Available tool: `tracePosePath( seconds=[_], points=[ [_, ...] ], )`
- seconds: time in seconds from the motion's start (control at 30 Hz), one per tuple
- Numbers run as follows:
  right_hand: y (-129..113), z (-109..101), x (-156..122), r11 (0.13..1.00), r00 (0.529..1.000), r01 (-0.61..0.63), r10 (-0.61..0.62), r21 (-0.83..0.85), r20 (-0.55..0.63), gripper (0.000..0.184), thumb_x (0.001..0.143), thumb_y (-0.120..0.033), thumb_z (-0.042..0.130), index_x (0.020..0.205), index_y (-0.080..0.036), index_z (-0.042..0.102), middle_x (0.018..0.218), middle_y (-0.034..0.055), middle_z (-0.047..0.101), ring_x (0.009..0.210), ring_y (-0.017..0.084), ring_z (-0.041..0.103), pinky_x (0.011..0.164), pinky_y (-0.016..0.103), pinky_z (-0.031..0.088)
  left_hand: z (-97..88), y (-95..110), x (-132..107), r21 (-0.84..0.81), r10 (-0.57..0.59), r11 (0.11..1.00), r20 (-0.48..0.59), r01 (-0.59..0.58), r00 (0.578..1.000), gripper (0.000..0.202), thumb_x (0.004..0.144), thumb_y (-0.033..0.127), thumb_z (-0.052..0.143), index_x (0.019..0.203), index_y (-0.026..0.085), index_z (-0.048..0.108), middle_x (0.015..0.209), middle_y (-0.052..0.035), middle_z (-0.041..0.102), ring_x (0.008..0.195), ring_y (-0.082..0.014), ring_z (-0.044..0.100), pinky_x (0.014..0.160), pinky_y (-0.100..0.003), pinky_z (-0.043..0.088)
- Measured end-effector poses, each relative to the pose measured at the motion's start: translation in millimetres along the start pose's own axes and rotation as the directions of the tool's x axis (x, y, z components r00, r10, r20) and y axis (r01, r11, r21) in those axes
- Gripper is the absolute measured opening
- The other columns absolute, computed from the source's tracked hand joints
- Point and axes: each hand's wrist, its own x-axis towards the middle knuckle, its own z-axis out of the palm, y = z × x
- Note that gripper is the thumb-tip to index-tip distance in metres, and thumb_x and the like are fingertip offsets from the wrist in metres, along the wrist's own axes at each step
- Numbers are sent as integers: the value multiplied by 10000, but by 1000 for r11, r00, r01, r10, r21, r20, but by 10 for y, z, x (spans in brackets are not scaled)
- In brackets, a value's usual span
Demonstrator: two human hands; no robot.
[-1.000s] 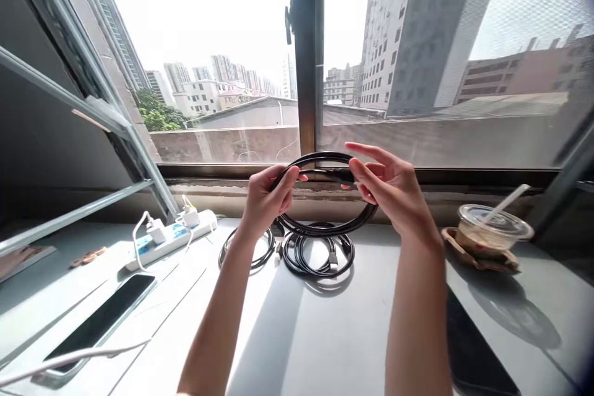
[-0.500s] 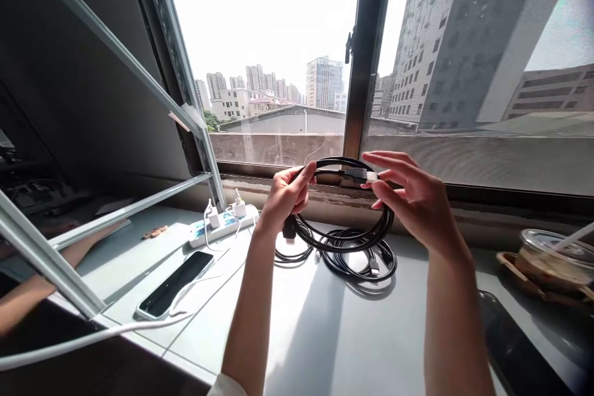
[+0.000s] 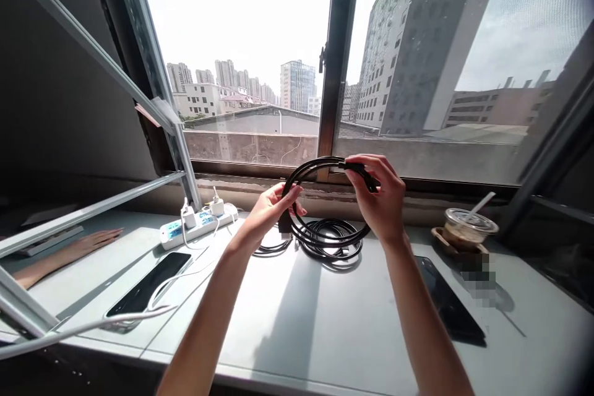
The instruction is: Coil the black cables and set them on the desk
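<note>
Both hands hold up a coiled black cable (image 3: 301,168) above the desk, in front of the window. My left hand (image 3: 277,203) is closed round the left side of the loop, and a dark plug hangs just below its fingers. At the upper right of the loop, my right hand (image 3: 378,189) pinches the cable with thumb and fingers. The connector end is hidden in or behind the right fingers. Behind and below the held loop, other coiled black cables (image 3: 341,265) lie on the desk (image 3: 352,328).
A power strip (image 3: 199,227) with white chargers and a phone (image 3: 151,284) with a white cable lie to the left. Another person's hand (image 3: 90,241) rests beyond the metal frame (image 3: 106,205). At right are a black tablet-like device (image 3: 448,303) and a lidded drink cup (image 3: 468,228).
My right hand has closed on the cable, having been spread around its connector before. The connector no longer shows. The view has swung to the right.
</note>
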Motion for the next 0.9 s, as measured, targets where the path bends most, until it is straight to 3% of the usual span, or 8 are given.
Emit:
tracePosePath(
  seconds=[0.1, 0.27, 0.37, 0.5, 0.57, 0.67, 0.77, 0.9],
  points=[
    [310, 20, -92, 967, 967, -253, 251, -38, -54, 229, 860, -340, 567, 993, -185, 669, 945, 55, 666, 762, 136, 578, 690, 251, 447, 24, -220, 70, 71, -132, 989, 67, 127, 989, 401, 770, 537, 602, 768, 145, 518, 693, -44, 660, 662, -144, 631, 598, -217, 469],
    [633, 55, -318, 864, 861, -504, 502, 7, 79, 353, 790, -411, 607, 1020, -158, 693, 951, 72, 677, 610, 100, 499, 570, 225, 401, 186, -604, 195, 27, -273, 962, 31, 272, 962, 414, 792, 567, 540, 803, 159, 475, 700, -58, 647, 652, -166, 624, 593, -251, 461],
    [689, 50, -364, 834, 836, -547, 538, 73, 109, 379, 767, -425, 618, 1028, -158, 684, 926, 62, 675, 561, 86, 477, 527, 218, 387, 278, -803, 246, 98, -263, 959, -49, 266, 964, 466, 782, 608, 542, 896, 157, 518, 919, -77, 638, 844, -176, 614, 649, -232, 450],
    [741, -3, -313, 884, 894, -449, 443, 128, 74, 327, 754, -414, 635, 961, -168, 695, 915, 62, 666, 661, 117, 542, 584, 227, 426, 285, -1073, 311, 65, -300, 953, 60, 297, 952, 628, 781, 713, 434, 1087, 168, 496, 1086, -100, 602, 984, -201, 595, 780, -272, 469],
    [781, -16, -297, 856, 870, -492, 490, 158, 59, 351, 727, -437, 659, 956, -173, 694, 791, 42, 644, 584, 106, 502, 507, 222, 393, 265, -1166, 336, 71, -338, 940, 69, 334, 939, 717, 768, 761, 371, 1136, 156, 487, 1142, -123, 580, 981, -214, 603, 812, -301, 474],
    [868, 23, -330, 692, 744, -658, 657, 296, 120, 479, 646, -484, 714, 997, -160, 677, 533, -43, 462, 423, 58, 305, 373, 209, 253, 287, -1169, 367, 45, -347, 937, 50, 345, 936, 721, 779, 758, 351, 1167, 165, 485, 1171, -129, 577, 963, -206, 618, 805, -294, 485],
    [996, 95, -410, 524, 637, -741, 746, 420, 192, 633, 571, -512, 746, 1067, -130, 650, 506, -82, 351, 425, 41, 242, 347, 186, 199, 383, -1051, 423, -4, -299, 954, 53, 300, 953, 559, 801, 622, 506, 1129, 172, 457, 978, -104, 658, 768, -171, 653, 676, -262, 504],
    [1225, 121, -532, 605, 634, -773, 740, 189, 223, 629, 669, -478, 666, 1179, -113, 621, 565, -33, 503, 441, 63, 395, 360, 184, 333, 463, -995, 549, 102, -323, 940, -25, 324, 946, 349, 835, 385, 505, 1089, 168, 403, 709, -51, 658, 516, -151, 605, 487, -238, 473]
  ],
)
